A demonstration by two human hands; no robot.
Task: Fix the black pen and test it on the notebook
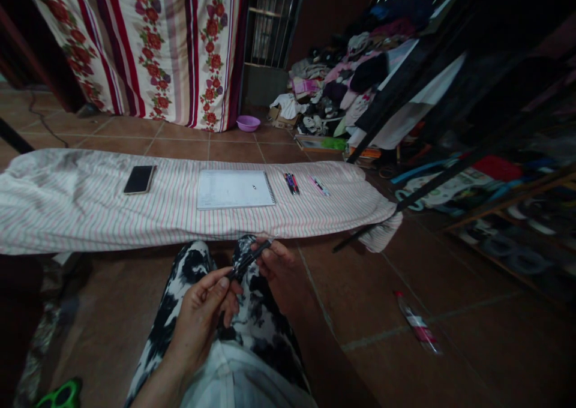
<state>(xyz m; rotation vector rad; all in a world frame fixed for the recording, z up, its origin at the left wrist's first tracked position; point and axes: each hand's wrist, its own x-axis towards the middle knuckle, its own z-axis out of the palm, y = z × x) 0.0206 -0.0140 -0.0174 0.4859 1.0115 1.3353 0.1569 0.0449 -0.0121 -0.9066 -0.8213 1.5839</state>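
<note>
Above my lap, a slim black pen (248, 260) slants up to the right between my two hands; whether it is one pen or more, I cannot tell. My left hand (207, 300) pinches its lower end between thumb and fingers. Near the upper end, the fingers of my right hand (276, 267) are closed on it, with a clear tip sticking out past them. Beyond my knees, a spiral notebook (234, 190) lies on a striped cloth (171, 213), a small dark item on its page. Several pens (291, 183) and some pale pens (319, 186) rest right of it.
A phone (139, 180) lies on the cloth at the left. On the tiled floor are a plastic bottle (417, 324) at the right and a purple basin (248, 123) by the curtain (175, 54). Clothes (346, 75) are heaped at the back, near a dark slanting pole (432, 183).
</note>
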